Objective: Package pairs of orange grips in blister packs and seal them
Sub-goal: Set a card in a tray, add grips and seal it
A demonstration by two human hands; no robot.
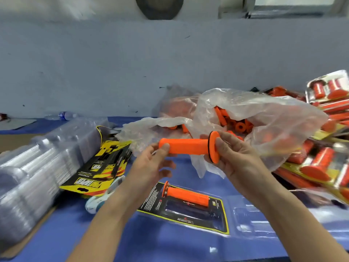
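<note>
I see both forearms reaching up from the bottom edge and meeting over the table [170, 246]. My left hand [151, 161] pinches the plain rounded end of a grip [187, 146], thumb on top and fingers curled loosely beneath. My right hand [232, 156] holds the other end, thumb pressed on the flange and fingers behind it. The grip lies level between them in the air, bright orange, with a thin black ring at the flange. Below the hands an open blister pack [222, 220] lies flat on the table, one orange grip [187, 195] seated in its far slot. Behind the right hand, a clear bag [264, 114] holds loose grips.
</note>
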